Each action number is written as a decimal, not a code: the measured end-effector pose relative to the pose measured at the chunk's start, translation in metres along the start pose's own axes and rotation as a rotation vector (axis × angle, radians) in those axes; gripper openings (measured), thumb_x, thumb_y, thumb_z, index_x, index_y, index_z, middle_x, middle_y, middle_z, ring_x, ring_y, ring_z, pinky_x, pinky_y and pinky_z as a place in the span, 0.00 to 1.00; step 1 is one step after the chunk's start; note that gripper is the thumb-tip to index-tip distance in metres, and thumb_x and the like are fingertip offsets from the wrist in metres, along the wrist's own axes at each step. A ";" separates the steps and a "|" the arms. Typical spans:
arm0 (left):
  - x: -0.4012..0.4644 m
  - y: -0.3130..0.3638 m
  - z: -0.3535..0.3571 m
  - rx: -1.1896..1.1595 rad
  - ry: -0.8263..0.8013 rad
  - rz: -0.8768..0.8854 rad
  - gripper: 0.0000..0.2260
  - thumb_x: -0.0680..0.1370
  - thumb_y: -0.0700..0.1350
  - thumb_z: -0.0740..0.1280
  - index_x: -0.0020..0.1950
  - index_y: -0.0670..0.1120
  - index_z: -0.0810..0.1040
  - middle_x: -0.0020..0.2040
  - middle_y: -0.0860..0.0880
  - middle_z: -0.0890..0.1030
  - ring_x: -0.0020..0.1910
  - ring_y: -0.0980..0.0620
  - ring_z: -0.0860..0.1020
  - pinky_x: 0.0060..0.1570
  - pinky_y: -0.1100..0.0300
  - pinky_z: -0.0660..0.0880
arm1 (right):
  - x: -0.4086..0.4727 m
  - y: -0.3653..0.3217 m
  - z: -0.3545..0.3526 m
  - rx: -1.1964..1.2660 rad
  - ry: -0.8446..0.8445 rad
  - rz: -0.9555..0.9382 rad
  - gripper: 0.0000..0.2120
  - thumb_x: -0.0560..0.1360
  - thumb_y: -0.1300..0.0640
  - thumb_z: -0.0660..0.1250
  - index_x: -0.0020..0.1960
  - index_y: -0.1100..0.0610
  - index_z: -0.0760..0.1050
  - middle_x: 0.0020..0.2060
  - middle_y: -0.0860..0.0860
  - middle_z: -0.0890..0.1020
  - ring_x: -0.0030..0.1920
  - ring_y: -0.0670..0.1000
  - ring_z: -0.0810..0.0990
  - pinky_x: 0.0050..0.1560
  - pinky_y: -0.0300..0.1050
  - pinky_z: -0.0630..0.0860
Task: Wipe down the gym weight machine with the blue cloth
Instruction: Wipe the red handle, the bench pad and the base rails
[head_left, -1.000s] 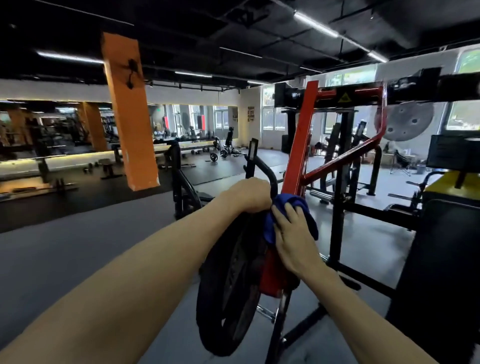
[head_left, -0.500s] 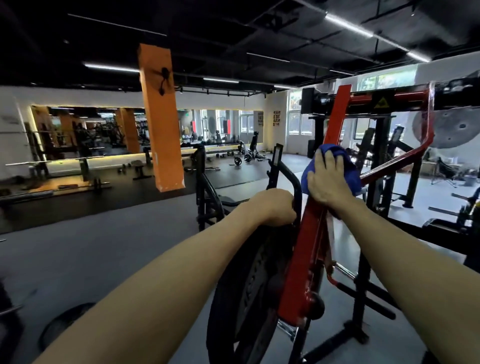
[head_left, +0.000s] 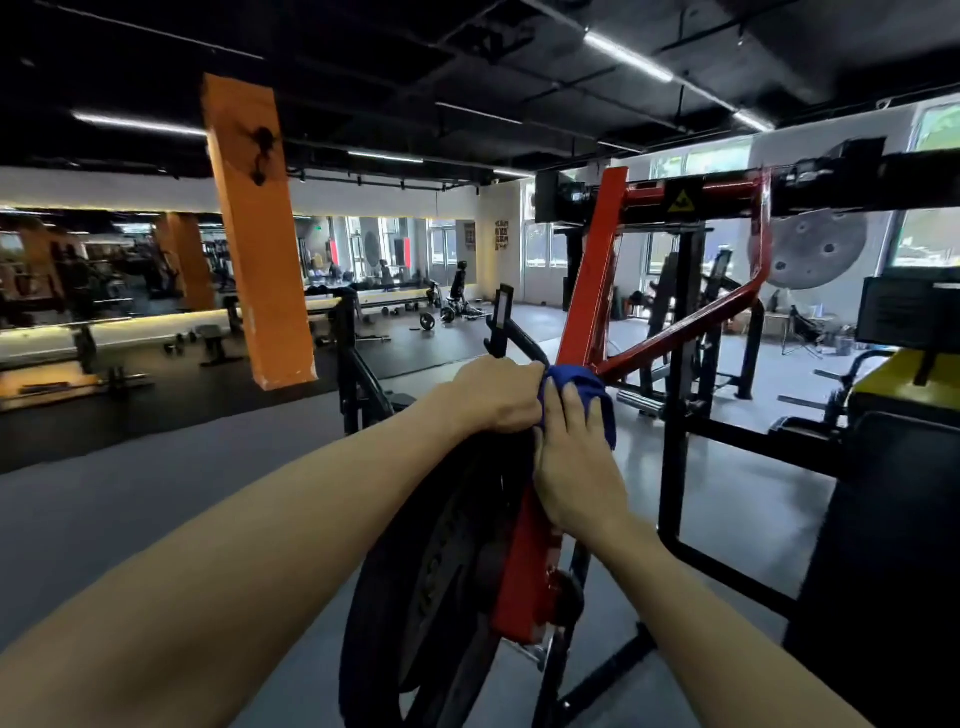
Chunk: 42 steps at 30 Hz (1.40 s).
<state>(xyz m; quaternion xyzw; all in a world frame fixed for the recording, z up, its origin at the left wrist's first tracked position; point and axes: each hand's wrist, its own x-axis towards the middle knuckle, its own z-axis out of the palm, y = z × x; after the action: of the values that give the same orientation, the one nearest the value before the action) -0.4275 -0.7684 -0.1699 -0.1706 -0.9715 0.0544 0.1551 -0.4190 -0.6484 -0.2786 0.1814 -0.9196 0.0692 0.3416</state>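
Note:
The weight machine has a red lever arm (head_left: 589, 280) that slants up from a black weight plate (head_left: 415, 587) to a black top bar. My right hand (head_left: 576, 462) presses the blue cloth (head_left: 582, 387) against the red arm just above the plate, fingers laid over the cloth. My left hand (head_left: 493, 392) grips the top rim of the plate, right beside the cloth. Part of the cloth is hidden under my right hand.
A black frame post (head_left: 675, 415) and a dark pad (head_left: 904, 545) with a yellow part (head_left: 904, 382) stand to the right. An orange pillar (head_left: 260, 244), benches and loose weights lie across the grey floor to the left. Mirrors line the far wall.
My right hand slid the cloth up the red arm, then back down to just above the plate. My left hand stayed on the plate's rim.

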 end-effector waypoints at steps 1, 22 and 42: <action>0.001 0.002 0.001 0.010 0.004 0.003 0.12 0.82 0.48 0.56 0.63 0.45 0.70 0.59 0.39 0.80 0.55 0.38 0.78 0.46 0.52 0.67 | 0.005 0.001 -0.002 -0.048 -0.010 -0.035 0.27 0.77 0.62 0.64 0.74 0.69 0.64 0.74 0.66 0.65 0.75 0.68 0.62 0.72 0.71 0.60; 0.044 0.003 -0.008 -0.254 -0.039 0.065 0.31 0.82 0.43 0.61 0.83 0.48 0.53 0.73 0.45 0.66 0.67 0.43 0.72 0.64 0.50 0.71 | 0.180 0.093 -0.036 0.418 0.013 0.218 0.27 0.86 0.55 0.51 0.81 0.61 0.46 0.80 0.59 0.46 0.78 0.65 0.49 0.76 0.56 0.48; 0.072 0.000 -0.021 -0.030 0.155 0.242 0.29 0.83 0.49 0.62 0.82 0.48 0.58 0.81 0.51 0.59 0.78 0.52 0.57 0.78 0.55 0.55 | 0.280 0.143 -0.073 0.118 -0.031 0.138 0.24 0.86 0.57 0.47 0.79 0.66 0.54 0.80 0.59 0.45 0.79 0.64 0.41 0.77 0.62 0.42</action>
<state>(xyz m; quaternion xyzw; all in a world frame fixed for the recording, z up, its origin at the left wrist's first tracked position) -0.4850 -0.7417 -0.1293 -0.2924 -0.9297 0.0449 0.2192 -0.6254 -0.5780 -0.0407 0.1385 -0.9294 0.1437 0.3103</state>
